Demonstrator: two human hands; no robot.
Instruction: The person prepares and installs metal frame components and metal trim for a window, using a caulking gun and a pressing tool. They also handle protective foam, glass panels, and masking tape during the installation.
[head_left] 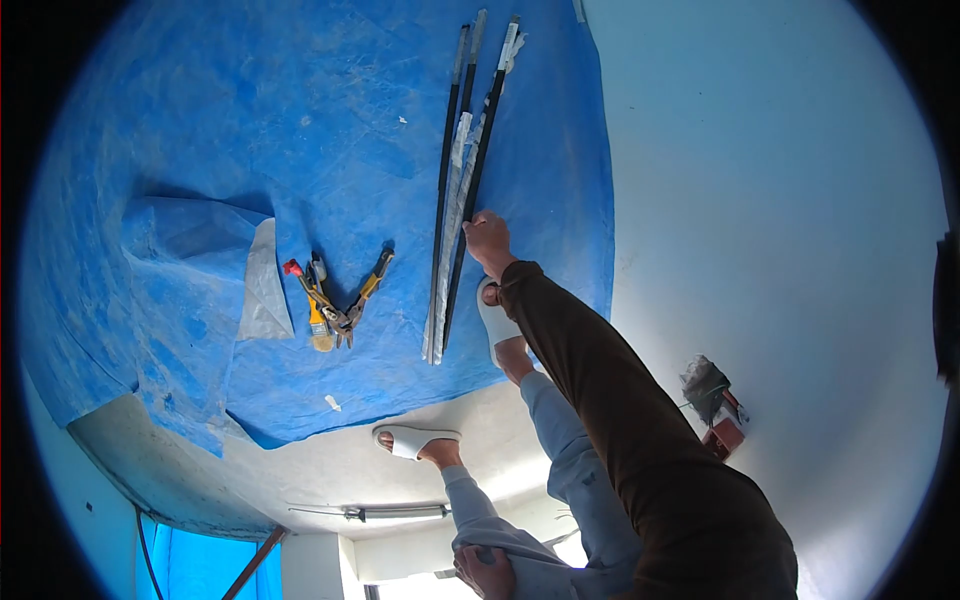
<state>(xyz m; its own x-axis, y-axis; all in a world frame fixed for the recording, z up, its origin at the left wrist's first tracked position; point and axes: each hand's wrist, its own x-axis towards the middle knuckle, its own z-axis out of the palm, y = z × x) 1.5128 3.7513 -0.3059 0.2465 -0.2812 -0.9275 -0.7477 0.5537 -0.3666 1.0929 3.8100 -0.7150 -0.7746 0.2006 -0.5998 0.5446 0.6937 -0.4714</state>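
Observation:
My right hand, at the end of a dark brown sleeve, is closed with its fingertips on a long black strip. This strip is the rightmost of several long, thin strips lying close together on a blue sheet. Beside it run a whitish strip with a crinkled, film-like surface and another black strip. Low in the view, my left hand rests over my bent leg, its fingers partly visible and no object seen in them.
Left of the strips, yellow-handled snips and a paintbrush lie on the blue sheet, near a folded corner. My white sandals are close by. A caulking gun and a reddish block lie farther off.

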